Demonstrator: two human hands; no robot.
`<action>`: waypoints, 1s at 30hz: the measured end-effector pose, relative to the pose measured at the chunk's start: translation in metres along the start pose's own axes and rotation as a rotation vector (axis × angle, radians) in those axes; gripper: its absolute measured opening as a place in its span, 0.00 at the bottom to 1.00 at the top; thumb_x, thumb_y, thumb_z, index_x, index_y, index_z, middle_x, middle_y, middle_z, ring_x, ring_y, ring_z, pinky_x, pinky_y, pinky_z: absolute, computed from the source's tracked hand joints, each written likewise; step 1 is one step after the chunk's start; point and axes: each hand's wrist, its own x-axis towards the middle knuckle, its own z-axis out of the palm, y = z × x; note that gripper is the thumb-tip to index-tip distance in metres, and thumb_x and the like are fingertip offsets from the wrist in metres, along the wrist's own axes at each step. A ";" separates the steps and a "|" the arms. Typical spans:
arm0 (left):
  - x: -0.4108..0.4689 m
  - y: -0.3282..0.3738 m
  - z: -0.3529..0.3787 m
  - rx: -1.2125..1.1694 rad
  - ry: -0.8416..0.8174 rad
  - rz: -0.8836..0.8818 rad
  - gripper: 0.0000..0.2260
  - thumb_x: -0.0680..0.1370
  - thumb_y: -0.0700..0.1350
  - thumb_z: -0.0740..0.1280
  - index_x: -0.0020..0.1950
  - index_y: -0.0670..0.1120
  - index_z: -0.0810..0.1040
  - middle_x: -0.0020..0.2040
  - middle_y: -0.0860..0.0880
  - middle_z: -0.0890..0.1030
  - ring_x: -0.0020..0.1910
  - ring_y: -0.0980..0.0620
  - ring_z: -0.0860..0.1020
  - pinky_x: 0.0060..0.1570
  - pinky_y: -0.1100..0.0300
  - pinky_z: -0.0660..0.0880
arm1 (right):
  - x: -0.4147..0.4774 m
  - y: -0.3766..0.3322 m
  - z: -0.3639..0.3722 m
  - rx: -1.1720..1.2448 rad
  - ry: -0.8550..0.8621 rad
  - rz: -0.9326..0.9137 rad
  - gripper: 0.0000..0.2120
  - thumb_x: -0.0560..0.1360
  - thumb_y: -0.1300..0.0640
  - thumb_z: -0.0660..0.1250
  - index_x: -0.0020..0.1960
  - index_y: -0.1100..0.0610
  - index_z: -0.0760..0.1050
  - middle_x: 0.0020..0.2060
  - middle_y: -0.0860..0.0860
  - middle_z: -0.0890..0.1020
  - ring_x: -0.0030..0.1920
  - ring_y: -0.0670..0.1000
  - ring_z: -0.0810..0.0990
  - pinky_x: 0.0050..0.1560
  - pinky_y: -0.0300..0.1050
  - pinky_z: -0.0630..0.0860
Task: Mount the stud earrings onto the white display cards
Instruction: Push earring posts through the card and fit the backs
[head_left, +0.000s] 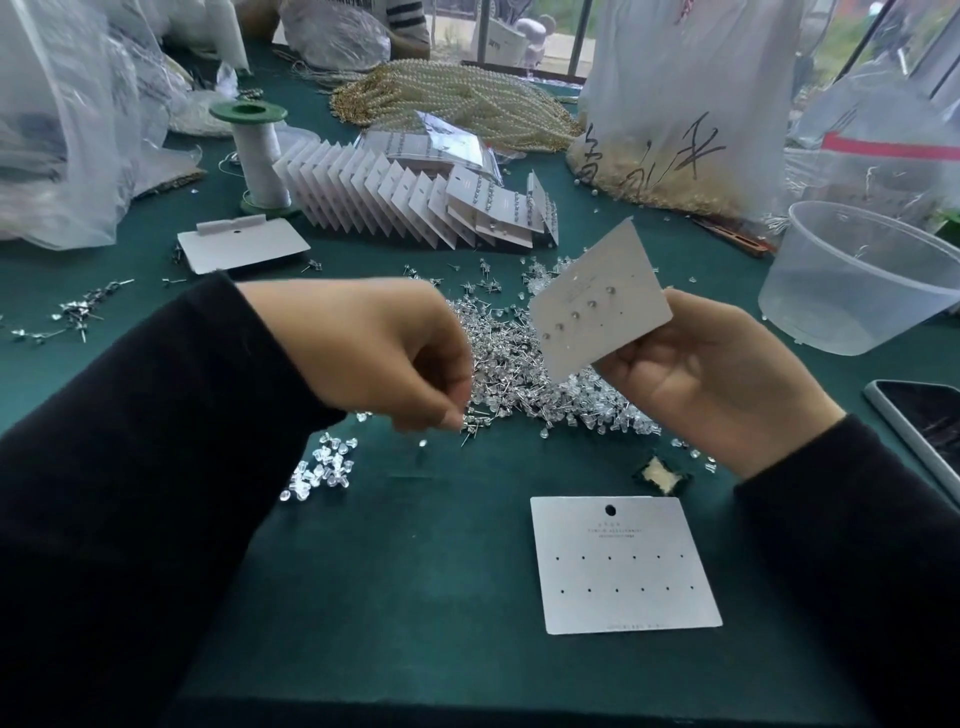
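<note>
My right hand (711, 384) holds a white display card (597, 306) tilted upright above the table, with several stud earrings set in a diagonal row on it. My left hand (395, 353) hovers over the near edge of a pile of loose stud earrings (524, 364), its fingertips pinching one stud (467, 426). A blank white card (623, 564) with two rows of small holes lies flat on the green table in front of me.
Clear earring backs (322, 473) lie scattered at the left of the pile. A fanned stack of filled cards (415, 202), a thread spool (257, 156), a folded card (239, 244) and plastic bags sit behind. A clear plastic tub (862, 280) and a phone (924, 421) are at the right.
</note>
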 end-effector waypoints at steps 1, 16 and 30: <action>-0.002 0.002 -0.002 -0.084 0.037 0.051 0.05 0.68 0.42 0.73 0.34 0.46 0.79 0.27 0.51 0.79 0.28 0.57 0.76 0.29 0.66 0.73 | -0.001 0.000 0.000 0.015 -0.012 0.020 0.10 0.55 0.60 0.70 0.35 0.60 0.83 0.40 0.55 0.83 0.42 0.51 0.81 0.49 0.43 0.78; 0.019 0.018 0.024 -0.983 0.507 0.278 0.06 0.60 0.37 0.71 0.36 0.39 0.80 0.29 0.47 0.82 0.27 0.54 0.79 0.29 0.66 0.76 | -0.004 0.014 0.015 -0.141 -0.213 0.049 0.16 0.72 0.60 0.58 0.59 0.64 0.71 0.44 0.55 0.77 0.41 0.51 0.78 0.44 0.44 0.79; 0.021 0.022 0.027 -1.078 0.561 0.203 0.08 0.59 0.36 0.70 0.33 0.40 0.73 0.28 0.46 0.79 0.25 0.53 0.78 0.27 0.67 0.76 | -0.006 0.014 0.013 -0.272 -0.176 0.007 0.21 0.71 0.66 0.60 0.63 0.69 0.65 0.48 0.57 0.72 0.40 0.49 0.75 0.40 0.43 0.78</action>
